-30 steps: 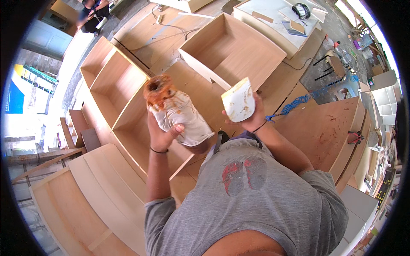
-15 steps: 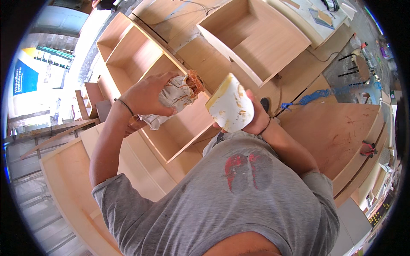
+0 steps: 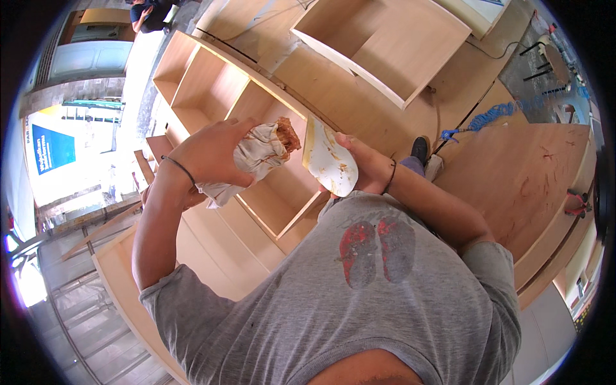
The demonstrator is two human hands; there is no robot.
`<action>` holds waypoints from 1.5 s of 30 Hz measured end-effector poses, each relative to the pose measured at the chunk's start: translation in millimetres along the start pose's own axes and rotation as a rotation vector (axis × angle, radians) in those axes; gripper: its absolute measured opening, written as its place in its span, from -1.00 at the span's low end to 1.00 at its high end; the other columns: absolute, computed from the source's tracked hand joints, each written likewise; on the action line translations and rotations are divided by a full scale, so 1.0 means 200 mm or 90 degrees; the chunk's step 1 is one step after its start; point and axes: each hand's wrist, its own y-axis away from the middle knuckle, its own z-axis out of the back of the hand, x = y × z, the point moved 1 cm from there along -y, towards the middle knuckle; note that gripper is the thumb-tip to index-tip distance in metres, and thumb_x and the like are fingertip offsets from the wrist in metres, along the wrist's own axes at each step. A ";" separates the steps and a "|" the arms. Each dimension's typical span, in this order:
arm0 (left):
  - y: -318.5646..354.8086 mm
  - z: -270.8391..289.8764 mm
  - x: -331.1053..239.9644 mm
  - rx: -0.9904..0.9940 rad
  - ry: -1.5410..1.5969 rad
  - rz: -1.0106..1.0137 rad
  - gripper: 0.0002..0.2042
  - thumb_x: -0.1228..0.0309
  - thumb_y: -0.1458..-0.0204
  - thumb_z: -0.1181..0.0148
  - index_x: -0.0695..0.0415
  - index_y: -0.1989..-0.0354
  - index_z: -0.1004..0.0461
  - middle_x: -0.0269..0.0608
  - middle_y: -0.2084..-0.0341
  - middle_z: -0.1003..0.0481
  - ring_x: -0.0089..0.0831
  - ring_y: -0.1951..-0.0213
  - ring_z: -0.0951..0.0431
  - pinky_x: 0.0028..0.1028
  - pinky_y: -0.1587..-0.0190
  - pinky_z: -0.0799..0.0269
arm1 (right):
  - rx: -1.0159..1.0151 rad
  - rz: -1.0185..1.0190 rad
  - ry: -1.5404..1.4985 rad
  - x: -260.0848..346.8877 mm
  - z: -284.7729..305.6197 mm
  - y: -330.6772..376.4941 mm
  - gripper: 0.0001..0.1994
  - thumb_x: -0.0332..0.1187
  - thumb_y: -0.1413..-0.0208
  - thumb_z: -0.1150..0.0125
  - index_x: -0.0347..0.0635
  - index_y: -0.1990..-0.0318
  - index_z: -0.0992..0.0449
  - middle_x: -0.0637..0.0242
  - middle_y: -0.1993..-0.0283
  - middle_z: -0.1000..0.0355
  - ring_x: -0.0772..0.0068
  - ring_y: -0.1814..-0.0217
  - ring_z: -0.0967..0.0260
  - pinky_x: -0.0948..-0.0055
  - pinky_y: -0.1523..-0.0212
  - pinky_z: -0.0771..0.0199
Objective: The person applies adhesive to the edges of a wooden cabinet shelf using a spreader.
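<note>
My left hand [image 3: 215, 153] is closed around a crumpled whitish bag [image 3: 258, 153]. Orange-brown paste, like wood filler, [image 3: 289, 134] bulges from the bag's end that points right. In my right hand [image 3: 371, 168] is a white flexible spreader [image 3: 331, 165] with a yellowish strip along its left edge. Brown smears mark the spreader's face. Its upper left edge stands just right of the paste, with a small gap between them. The fingers behind the spreader are mostly hidden, and the bag covers some of the left fingertips.
Beneath my hands lies an open wooden cabinet frame [image 3: 212, 90] with compartments. A second wooden box [image 3: 391, 48] lies beyond it. A brown panel [image 3: 513, 173] with smears is at the right, near a coiled blue hose [image 3: 484, 119]. Another person [image 3: 151, 14] is at the far upper left.
My right hand has brought the spreader left, nearer the paste, and tilted it to a narrower face. The whole view has shifted, bringing another person further into sight at upper left.
</note>
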 end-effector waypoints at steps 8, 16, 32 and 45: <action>0.00 0.02 -0.06 0.005 -0.045 0.046 -0.14 0.29 0.40 -0.46 0.14 -0.26 -0.34 0.03 -0.03 -0.49 -0.02 -0.09 -0.51 -0.20 -0.17 -0.40 | -0.030 -0.046 0.040 0.03 -0.05 0.03 -0.33 0.46 -0.05 -0.08 0.16 -0.07 -0.40 0.34 0.11 -0.42 0.30 0.22 -0.40 0.16 0.39 -0.51; 0.01 0.03 -0.10 -0.011 -0.067 0.047 -0.15 0.25 0.39 -0.48 0.08 -0.25 -0.34 0.02 0.01 -0.49 -0.01 -0.04 -0.53 -0.16 -0.13 -0.42 | -0.054 -0.046 0.053 0.02 -0.04 0.03 -0.32 0.45 -0.02 -0.14 0.05 0.01 -0.45 0.37 0.22 -0.45 0.34 0.27 -0.42 0.29 0.40 -0.45; 0.00 -0.08 -0.02 -0.144 0.012 -0.067 -0.14 0.17 0.31 -0.45 0.07 -0.29 -0.26 0.11 0.02 -0.47 0.07 -0.03 -0.51 -0.14 -0.11 -0.44 | 0.033 0.105 0.089 0.16 -0.13 0.08 -0.32 0.38 -0.09 -0.12 0.03 -0.11 -0.39 0.34 0.16 -0.46 0.33 0.28 -0.51 0.38 0.41 -0.54; -0.22 -0.47 0.07 -0.200 0.200 -0.095 -0.09 0.20 0.30 -0.51 0.14 -0.32 -0.22 0.07 -0.07 -0.42 0.01 -0.15 -0.44 -0.19 -0.24 -0.33 | 0.005 0.144 0.228 0.38 -0.17 0.31 -0.27 0.21 -0.15 -0.22 -0.22 -0.25 -0.32 0.26 -0.05 -0.44 0.41 -0.02 -0.47 0.42 0.09 -0.58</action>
